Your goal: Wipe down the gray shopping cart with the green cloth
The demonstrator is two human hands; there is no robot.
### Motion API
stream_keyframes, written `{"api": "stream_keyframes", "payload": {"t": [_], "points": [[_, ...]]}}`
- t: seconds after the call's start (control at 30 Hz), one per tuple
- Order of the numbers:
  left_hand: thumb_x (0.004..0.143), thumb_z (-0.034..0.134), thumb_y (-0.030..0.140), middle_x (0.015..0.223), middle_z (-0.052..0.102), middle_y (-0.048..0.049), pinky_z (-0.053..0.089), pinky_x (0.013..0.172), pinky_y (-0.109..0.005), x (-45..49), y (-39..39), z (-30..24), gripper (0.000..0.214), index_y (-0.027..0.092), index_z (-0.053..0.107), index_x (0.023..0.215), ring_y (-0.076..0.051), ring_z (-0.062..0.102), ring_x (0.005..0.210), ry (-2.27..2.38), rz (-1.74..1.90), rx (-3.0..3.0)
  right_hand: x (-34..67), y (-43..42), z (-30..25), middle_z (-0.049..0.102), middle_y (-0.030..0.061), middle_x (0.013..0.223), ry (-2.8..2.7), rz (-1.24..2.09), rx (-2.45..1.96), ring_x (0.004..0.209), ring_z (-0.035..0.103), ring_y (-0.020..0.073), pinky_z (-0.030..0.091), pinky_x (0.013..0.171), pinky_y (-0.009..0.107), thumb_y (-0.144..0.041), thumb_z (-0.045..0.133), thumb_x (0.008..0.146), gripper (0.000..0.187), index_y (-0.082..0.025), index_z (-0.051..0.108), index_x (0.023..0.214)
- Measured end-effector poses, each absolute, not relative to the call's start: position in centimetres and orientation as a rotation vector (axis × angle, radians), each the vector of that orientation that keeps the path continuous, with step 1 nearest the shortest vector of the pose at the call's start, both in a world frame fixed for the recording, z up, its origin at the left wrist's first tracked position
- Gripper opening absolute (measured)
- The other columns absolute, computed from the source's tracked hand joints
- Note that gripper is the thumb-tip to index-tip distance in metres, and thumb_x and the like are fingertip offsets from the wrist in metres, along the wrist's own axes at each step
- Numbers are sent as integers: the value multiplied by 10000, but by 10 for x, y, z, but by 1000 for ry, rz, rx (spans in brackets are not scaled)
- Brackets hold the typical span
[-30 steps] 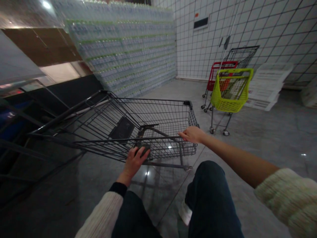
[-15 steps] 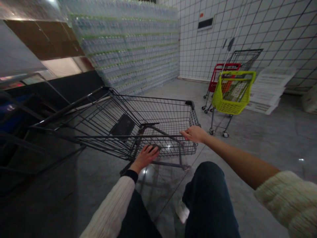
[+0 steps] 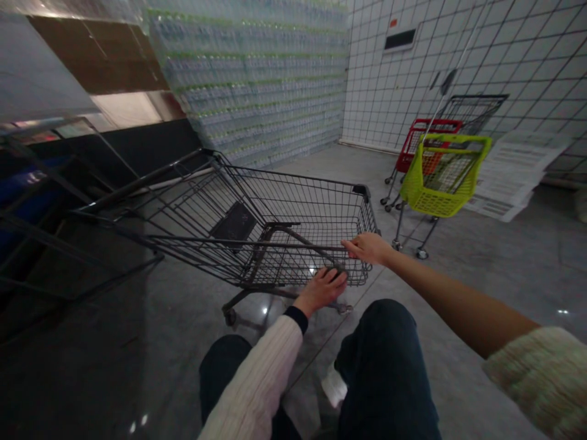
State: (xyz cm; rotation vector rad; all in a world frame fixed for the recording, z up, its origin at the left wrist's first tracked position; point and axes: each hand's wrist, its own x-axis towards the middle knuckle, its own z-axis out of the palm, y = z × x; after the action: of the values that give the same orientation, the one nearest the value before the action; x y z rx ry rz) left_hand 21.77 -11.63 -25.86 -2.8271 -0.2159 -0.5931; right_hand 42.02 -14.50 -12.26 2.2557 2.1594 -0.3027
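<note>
A dark metal wire shopping cart [image 3: 293, 235] stands in front of me, its handle end to the left. My right hand [image 3: 369, 249] is closed around the top rail of its near side, close to the right-hand corner. My left hand [image 3: 322, 287] presses a dark grey wad [image 3: 338, 271] against the wire of the near side, low and left of my right hand. The fingers cover most of the wad, so its kind does not show. A black panel [image 3: 235, 225] sits at the cart's handle end.
A yellow-green basket cart [image 3: 444, 183] stands at the right, with a red cart [image 3: 408, 150] behind it. White printed packs [image 3: 513, 177] are stacked beside them. Wrapped bottles [image 3: 261, 85] form a tall stack at the back. A dark metal frame [image 3: 41, 232] is at the left.
My left hand has slid right along the cart's near side with the dark wad, closer to my right hand. My right hand keeps its grip on the rail. The view has shifted slightly.
</note>
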Motion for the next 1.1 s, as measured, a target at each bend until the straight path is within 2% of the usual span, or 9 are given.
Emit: {"api": "stream_keyframes", "payload": {"t": [0.1, 0.2, 0.3, 0.4, 0.5, 0.67, 0.9, 0.97, 1.1], "points": [[925, 502, 226, 1249, 586, -40, 395, 985, -400, 206, -98, -262, 223, 264, 647, 1090, -211, 494, 1128, -223, -547, -2767, 425, -144, -126, 708, 72, 718, 2153, -282, 2256, 766, 668, 217, 393, 648, 273, -669, 81, 925, 812, -226, 729, 715], [902, 536, 219, 1215, 610, -30, 397, 975, -415, 146, -71, -271, 223, 292, 667, 1067, -223, 497, 1103, -361, -545, -2698, 428, -144, -127, 705, 61, 713, 2166, -276, 2233, 745, 663, 209, 381, 632, 270, -633, 116, 942, 767, -231, 728, 715], [838, 559, 102, 1208, 608, -51, 408, 965, -434, 77, -52, -276, 342, 318, 676, 1076, -246, 479, 1118, -617, -512, -2627, 429, -144, -127, 702, 57, 709, 2184, -289, 2214, 736, 659, 206, 374, 628, 270, -593, 149, 954, 721, -235, 731, 725], [816, 537, 61, 1181, 585, -81, 441, 935, -427, 40, -48, -270, 370, 301, 690, 1051, -250, 462, 1103, -829, -648, -2549, 428, -144, -126, 699, 62, 699, 2195, -278, 2200, 734, 662, 217, 372, 620, 275, -577, 164, 958, 704, -232, 731, 725], [828, 513, 64, 1186, 518, -82, 440, 966, -409, 51, -55, -256, 386, 291, 668, 1100, -233, 437, 1129, -906, -981, -2474, 427, -145, -126, 703, 77, 710, 2186, -254, 2204, 749, 670, 227, 381, 623, 278, -593, 150, 957, 728, -221, 732, 726], [795, 495, 41, 1258, 398, -115, 396, 1023, -454, 119, -66, -256, 390, 204, 611, 1130, -242, 399, 1192, -1233, -1521, -2257, 426, -146, -126, 707, 76, 717, 2196, -261, 2200, 770, 674, 224, 389, 635, 274, -636, 119, 943, 770, -222, 727, 716], [741, 441, -19, 1141, 458, -99, 463, 937, -443, 139, -94, -318, 425, 196, 632, 1054, -225, 460, 1085, -1405, -1347, -2532, 425, -144, -126, 699, 65, 691, 2180, -253, 2213, 745, 666, 218, 375, 621, 275, -632, 98, 943, 772, -228, 714, 709], [750, 437, -16, 1174, 440, -102, 460, 942, -440, 136, -98, -313, 438, 202, 618, 1084, -227, 453, 1111, -1369, -1390, -2530, 424, -144, -127, 702, 64, 697, 2179, -244, 2209, 742, 667, 214, 375, 620, 272, -612, 102, 952, 762, -227, 716, 717], [806, 459, 36, 1267, 379, -102, 421, 997, -456, 150, -93, -269, 421, 222, 566, 1169, -236, 410, 1187, -1186, -1683, -2356, 422, -144, -128, 717, 71, 728, 2180, -247, 2200, 762, 673, 208, 388, 640, 265, -598, 116, 960, 753, -224, 729, 735]]}}
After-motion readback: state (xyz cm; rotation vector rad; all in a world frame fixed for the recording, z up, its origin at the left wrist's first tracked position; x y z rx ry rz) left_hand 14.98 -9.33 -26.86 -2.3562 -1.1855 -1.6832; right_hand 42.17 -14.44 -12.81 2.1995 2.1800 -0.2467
